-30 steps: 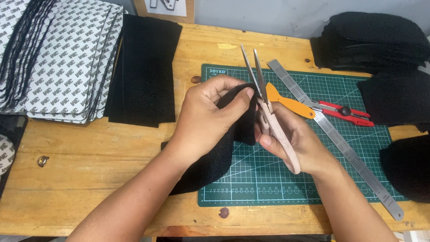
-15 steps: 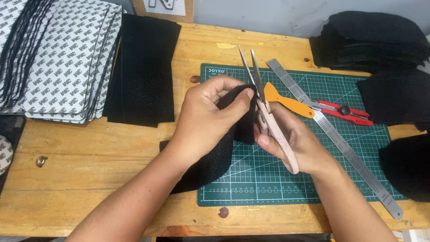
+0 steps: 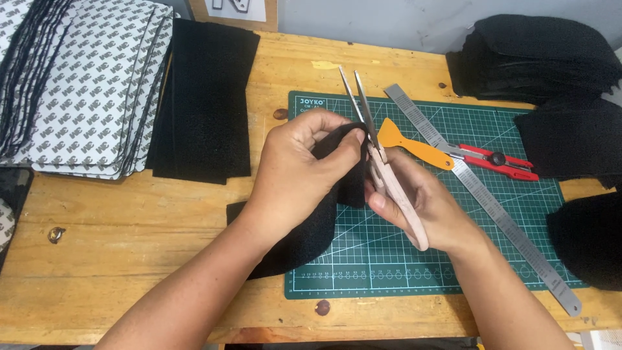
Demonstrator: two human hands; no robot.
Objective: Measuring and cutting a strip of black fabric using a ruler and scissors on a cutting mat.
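Note:
My left hand (image 3: 299,174) pinches the upper edge of a black fabric strip (image 3: 310,233), which curves down over the green cutting mat (image 3: 447,259) and onto the wooden table. My right hand (image 3: 424,206) grips the pale pink handles of a pair of scissors (image 3: 382,162). The blades point up and away, slightly apart, with the fabric edge right at their base beside my left thumb.
An orange-handled scraper (image 3: 414,144), a red cutter (image 3: 495,159) and a steel ruler (image 3: 486,201) lie on the mat to the right. Black fabric stacks (image 3: 551,58) fill the right side. Patterned sheets (image 3: 78,84) and black pieces (image 3: 207,97) lie on the left.
The scissors and both hands have shifted very slightly left. The grip on the fabric is unchanged.

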